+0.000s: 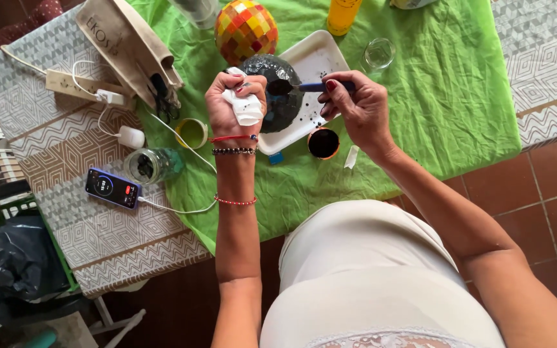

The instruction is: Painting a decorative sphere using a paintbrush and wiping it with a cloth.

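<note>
**A:** What occupies the centre of the figure?

**B:** A dark sphere (283, 96), coated in black, resting on a white rectangular tray (320, 55). The tray lies on a green cloth (446, 96) that covers part of the surface (66, 148).

**A:** How do the hands stand relative to the sphere?

**B:** The left hand (230, 103) is at the sphere's left side, its fingers closed around a crumpled white tissue (246, 108). The right hand (356, 106) is at the sphere's right side, fingers pinched on a blue-handled tool (314, 86) whose dark tip touches the top of the sphere.

**A:** What lies just beside the sphere?

**B:** Below it to the right, at the tray's near edge, is a small orange pot (323, 142) filled with black material. Behind the sphere stands a mosaic ball (245, 29) in red, orange and yellow tiles. Right of and behind the sphere, past the tray, is a clear glass (379, 53).

**A:** And farther out?

**B:** Left of the sphere sits a small yellow-green cup (192, 133); beyond it a glass jar (153, 165) lies on its side, and a phone (113, 188) with a lit screen lies on the patterned covering, connected to a white cable (175, 207). A beige fabric bag (127, 45) and a power strip (72, 82) are at the far left of the sphere.
</note>
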